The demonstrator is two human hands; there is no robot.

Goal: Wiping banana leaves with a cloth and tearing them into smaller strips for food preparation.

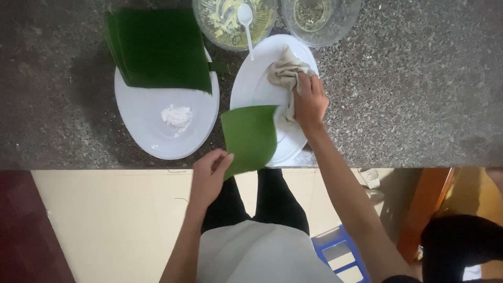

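The left hand [208,175] pinches a green leaf piece [249,137]; the right hand [310,102] grips a beige cloth [285,73] on a white plate [251,84].

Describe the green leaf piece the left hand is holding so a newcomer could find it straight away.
Start at the dark speckled counter and find the right-hand white plate, where a hand grips a beige cloth. The leaf piece overlaps that plate's near edge, pinched by the left hand. Unlike the leaf stack on the other plate, it is single.

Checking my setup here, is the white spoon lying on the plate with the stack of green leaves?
No, the white spoon stands in the glass bowl of yellowish mixture beyond the plates.
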